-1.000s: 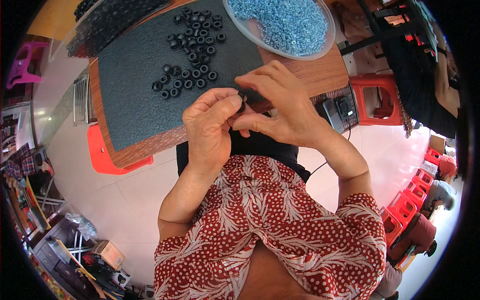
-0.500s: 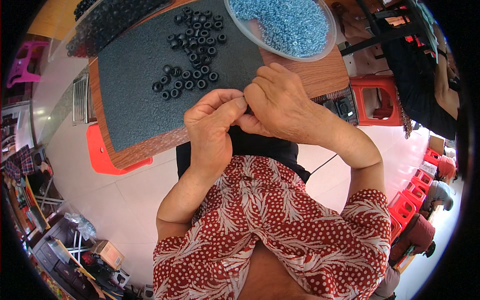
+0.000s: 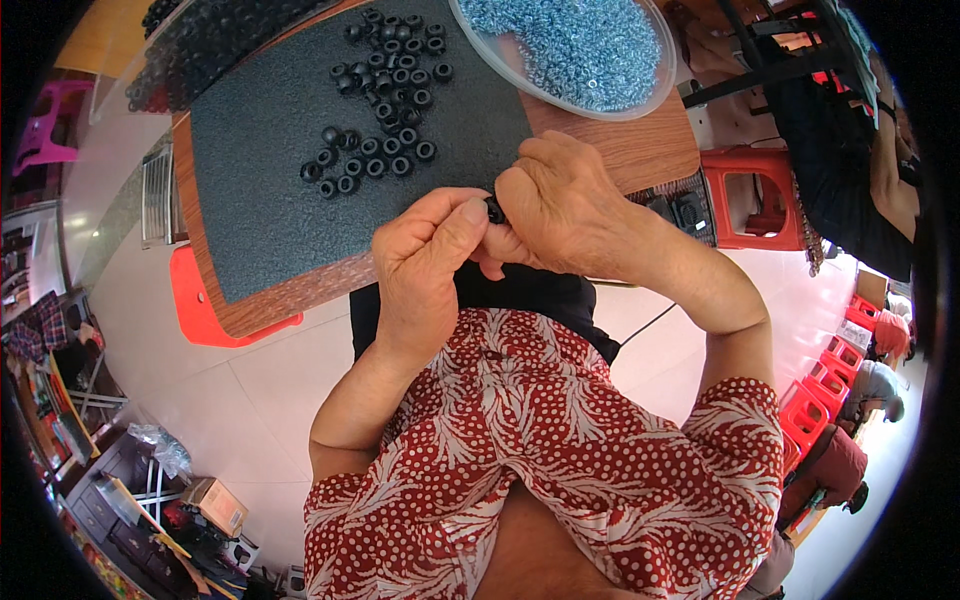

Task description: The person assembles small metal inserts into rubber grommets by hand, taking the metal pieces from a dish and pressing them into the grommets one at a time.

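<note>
My left hand and my right hand meet at the near edge of the wooden table. Together their fingertips pinch one small black ring-shaped part, mostly hidden between them. Just beyond the hands lies a dark textured mat with several loose black rings scattered in two groups. A clear shallow dish full of small blue rings stands at the far right of the table.
A dark tray of more black parts sits at the far left. Red plastic stools stand right of the table, an orange one under its left edge. Another person sits at the lower right.
Both hands have drawn slightly closer together, still working the same black ring between the fingertips. The table items have not moved.
</note>
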A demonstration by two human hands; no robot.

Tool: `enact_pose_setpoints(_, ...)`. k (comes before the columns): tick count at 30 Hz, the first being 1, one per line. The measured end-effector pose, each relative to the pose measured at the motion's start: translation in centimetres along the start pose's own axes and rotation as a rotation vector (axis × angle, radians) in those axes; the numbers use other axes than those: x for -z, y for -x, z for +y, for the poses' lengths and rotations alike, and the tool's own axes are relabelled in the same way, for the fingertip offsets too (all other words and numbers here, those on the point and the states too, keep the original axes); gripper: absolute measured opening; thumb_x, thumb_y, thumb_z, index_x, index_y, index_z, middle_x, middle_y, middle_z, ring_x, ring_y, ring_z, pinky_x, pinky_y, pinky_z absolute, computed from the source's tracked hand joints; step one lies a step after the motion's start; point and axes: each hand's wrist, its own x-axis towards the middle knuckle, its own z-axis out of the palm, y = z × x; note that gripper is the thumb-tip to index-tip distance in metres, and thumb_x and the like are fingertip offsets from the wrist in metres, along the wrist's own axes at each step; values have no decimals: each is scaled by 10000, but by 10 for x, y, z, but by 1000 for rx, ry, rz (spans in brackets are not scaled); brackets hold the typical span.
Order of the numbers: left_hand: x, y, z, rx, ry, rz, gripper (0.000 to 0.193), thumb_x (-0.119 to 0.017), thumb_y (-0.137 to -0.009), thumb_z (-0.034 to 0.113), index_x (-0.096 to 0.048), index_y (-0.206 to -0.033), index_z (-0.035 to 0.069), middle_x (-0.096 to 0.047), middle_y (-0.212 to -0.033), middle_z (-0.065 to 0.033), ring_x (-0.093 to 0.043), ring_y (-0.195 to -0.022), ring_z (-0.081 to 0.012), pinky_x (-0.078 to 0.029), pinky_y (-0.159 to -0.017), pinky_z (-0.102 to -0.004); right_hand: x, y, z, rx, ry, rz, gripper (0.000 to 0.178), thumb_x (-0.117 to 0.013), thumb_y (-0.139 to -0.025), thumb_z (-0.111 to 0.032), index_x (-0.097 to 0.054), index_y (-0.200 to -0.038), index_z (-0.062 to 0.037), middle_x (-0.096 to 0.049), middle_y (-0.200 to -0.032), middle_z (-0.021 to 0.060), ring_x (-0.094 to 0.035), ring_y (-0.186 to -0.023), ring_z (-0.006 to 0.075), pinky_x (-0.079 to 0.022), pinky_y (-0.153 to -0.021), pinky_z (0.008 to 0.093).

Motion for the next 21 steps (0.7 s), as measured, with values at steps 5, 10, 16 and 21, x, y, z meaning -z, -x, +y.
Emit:
enact_pose_setpoints(5,0,-1,-5,-48,17,11,241,-473,-903,126,-566,-978,-84,-610,-699,-107,-570,-576,-151,-480,-532,-270,-7,2,4,29,-27,32,288,-658,-586,-218,-420,-541,-62,-398,-456,60,-432,-422,216,-348,-437,331)
enact_pose_setpoints(10,2,0,-2,-32,35,11,215,-523,-896,137,-598,-928,-62,-612,-720,-70,-551,-592,-103,-442,-539,-209,-2,-1,3,63,-56,-12,283,-663,-579,-218,-430,-556,-59,-435,-478,72,-440,-438,231,-357,-448,336)
enact_pose_setpoints(16,1,-2,6,-44,56,76,207,-524,-894,133,-599,-916,-58,-612,-727,-72,-547,-587,-104,-435,-541,-205,-3,-6,4,-66,-47,72,286,-664,-614,-229,-441,-589,-53,-446,-556,68,-473,-570,226,-370,-509,329)
enact_pose_setpoints(21,0,-3,10,-23,95,98,206,-521,-897,141,-594,-910,-51,-614,-724,-73,-545,-579,-103,-434,-544,-206,-2,-8,0,53,34,116,259,-649,-635,-198,-439,-629,-45,-420,-587,62,-433,-586,209,-348,-508,326)
